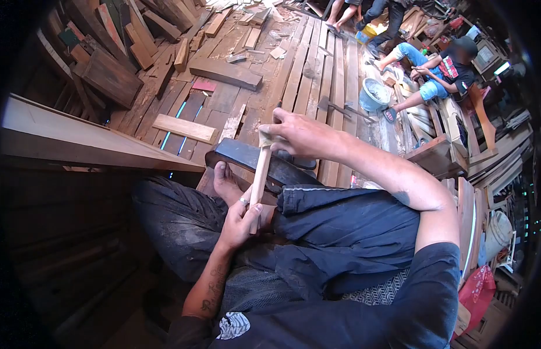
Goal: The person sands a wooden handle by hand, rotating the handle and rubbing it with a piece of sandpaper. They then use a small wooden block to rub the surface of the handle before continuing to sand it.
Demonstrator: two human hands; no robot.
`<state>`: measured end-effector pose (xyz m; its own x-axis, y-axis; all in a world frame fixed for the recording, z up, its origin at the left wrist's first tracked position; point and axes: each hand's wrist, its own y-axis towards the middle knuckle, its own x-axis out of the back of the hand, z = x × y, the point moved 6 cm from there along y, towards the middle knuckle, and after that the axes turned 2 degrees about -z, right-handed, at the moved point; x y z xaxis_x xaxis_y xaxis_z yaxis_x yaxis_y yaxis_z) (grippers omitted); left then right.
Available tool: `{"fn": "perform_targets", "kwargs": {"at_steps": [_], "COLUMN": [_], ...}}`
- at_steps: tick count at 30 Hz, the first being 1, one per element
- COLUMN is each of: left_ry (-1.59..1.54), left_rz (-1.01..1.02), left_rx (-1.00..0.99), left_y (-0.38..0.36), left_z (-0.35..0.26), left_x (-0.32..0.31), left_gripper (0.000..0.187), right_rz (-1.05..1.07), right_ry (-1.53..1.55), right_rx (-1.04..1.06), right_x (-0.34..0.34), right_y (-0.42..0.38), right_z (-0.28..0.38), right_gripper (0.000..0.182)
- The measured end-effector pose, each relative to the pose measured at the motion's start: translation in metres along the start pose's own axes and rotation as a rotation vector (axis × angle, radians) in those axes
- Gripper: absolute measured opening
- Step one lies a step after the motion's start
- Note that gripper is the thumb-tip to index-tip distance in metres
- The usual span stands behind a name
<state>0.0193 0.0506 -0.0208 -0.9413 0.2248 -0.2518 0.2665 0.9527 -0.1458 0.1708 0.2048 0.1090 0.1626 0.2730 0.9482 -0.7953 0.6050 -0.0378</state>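
Note:
A slim strip of pale wood [260,177] slants upright above my lap. My left hand [238,227] is closed around its lower end, thumb along one face. At the upper end my right hand [302,135] pinches a small folded beige piece that looks like sandpaper [265,138], wrapped against the strip. Some of the right fingers are hidden behind the hand. Just beyond the strip lies a dark, smooth-topped block [241,154], near my bare foot [225,181].
A long planed board [96,134] juts in from the left. On the plank floor lie a short board [186,128], a thick beam [226,72] and a hammer-like tool [343,109]. A bucket [375,95] stands near a seated person [445,70]; wood scraps lie about.

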Motion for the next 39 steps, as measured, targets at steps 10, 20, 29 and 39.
{"fn": "perform_targets", "kwargs": {"at_steps": [10,20,29,39], "left_ry": [-0.005,-0.108,-0.066,-0.019], "left_rz": [-0.050,-0.011,0.024,0.054], "left_rx": [-0.035,0.045,0.045,0.020], "left_y": [0.001,-0.003,-0.001,0.001], "left_z": [-0.004,-0.010,-0.002,-0.003], "left_x": [-0.002,-0.005,-0.004,-0.009], "left_gripper": [0.053,0.050,0.050,0.051], "right_rz": [0.150,0.214,0.105,0.100], "right_ry": [0.189,0.092,0.003,0.110], "right_rx": [0.061,0.006,0.028,-0.058], "right_x": [-0.006,-0.016,-0.008,-0.009], "right_y": [0.003,-0.002,-0.001,0.002], "right_z": [0.031,0.052,0.043,0.033], "right_gripper": [0.033,0.021,0.014,0.017]}}
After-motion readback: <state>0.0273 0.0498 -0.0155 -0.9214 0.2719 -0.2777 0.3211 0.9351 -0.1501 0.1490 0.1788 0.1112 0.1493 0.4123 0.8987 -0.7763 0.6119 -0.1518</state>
